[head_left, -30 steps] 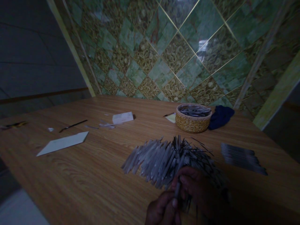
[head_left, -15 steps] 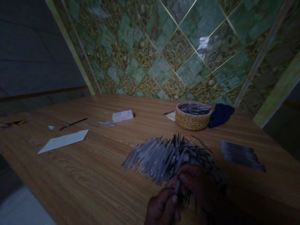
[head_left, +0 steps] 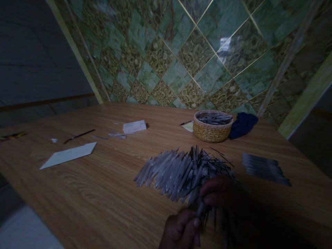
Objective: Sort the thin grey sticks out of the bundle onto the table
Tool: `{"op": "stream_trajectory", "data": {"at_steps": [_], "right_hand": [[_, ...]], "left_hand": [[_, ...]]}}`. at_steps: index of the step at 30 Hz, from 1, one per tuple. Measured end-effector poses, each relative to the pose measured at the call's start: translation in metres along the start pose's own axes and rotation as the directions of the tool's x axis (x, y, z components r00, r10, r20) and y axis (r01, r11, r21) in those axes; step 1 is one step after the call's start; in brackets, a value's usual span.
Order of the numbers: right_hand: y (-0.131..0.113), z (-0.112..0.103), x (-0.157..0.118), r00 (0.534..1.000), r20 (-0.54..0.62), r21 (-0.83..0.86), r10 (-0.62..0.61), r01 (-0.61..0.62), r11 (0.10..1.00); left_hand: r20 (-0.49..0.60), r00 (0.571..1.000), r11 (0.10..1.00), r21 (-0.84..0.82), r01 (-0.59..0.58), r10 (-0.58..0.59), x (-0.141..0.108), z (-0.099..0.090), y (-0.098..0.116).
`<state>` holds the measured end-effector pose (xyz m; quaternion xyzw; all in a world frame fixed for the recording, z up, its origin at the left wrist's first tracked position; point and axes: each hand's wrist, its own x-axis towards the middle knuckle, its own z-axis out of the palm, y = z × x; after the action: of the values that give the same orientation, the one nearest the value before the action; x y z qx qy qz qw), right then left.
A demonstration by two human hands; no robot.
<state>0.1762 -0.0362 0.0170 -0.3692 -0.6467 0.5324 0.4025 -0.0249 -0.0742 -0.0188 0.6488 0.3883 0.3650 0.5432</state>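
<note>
My left hand [head_left: 181, 228] is closed on a thin grey strip [head_left: 200, 209] near the bottom edge of the view. Just above and to the right, my right hand [head_left: 218, 192] has its fingers bent at the strip's upper end, with a dark thin piece by its fingertips; shadow and blur hide what it grips. A large heap of thin grey and dark strips [head_left: 171, 173] lies on the table behind my hands. To the right, more such strips lie side by side in a flat row [head_left: 264, 168].
On the wooden table [head_left: 103, 204], a woven basket [head_left: 212, 133] of strips stands beside a dark blue cloth [head_left: 243, 125]. Further left are a small white box [head_left: 135, 127], a flat white card [head_left: 70, 155] and a thin dark tool [head_left: 79, 136]. A tiled wall rises behind.
My right hand has moved slightly up and right, away from my left hand, and a dark thin piece now shows at its fingertips. The view has shifted a little.
</note>
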Motion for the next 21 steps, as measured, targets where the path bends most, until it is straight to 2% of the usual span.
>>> {"op": "stream_trajectory", "data": {"at_steps": [2, 8, 10, 15, 21], "right_hand": [[-0.002, -0.002, -0.001, 0.999, 0.029, -0.055, -0.018, 0.020, 0.998], [0.000, -0.006, -0.003, 0.997, 0.074, -0.166, 0.031, -0.019, 0.986], [0.000, -0.008, -0.002, 0.995, 0.093, -0.199, 0.029, -0.010, 0.980], [-0.007, -0.009, -0.002, 0.992, 0.126, -0.251, 0.028, 0.004, 0.968], [-0.009, -0.007, -0.002, 0.993, 0.115, -0.229, 0.040, -0.012, 0.973]], "left_hand": [[0.028, 1.000, 0.999, 0.033, -0.012, 0.011, 0.000, -0.001, 0.000], [0.055, 0.997, 0.997, 0.059, -0.059, 0.056, 0.002, -0.003, 0.004], [0.077, 0.997, 0.999, 0.042, -0.024, 0.021, 0.002, -0.002, 0.004], [0.074, 0.990, 0.984, -0.125, 0.126, -0.117, 0.001, 0.002, -0.001], [0.058, 0.993, 0.987, -0.115, 0.108, -0.102, 0.002, 0.002, 0.006]]}}
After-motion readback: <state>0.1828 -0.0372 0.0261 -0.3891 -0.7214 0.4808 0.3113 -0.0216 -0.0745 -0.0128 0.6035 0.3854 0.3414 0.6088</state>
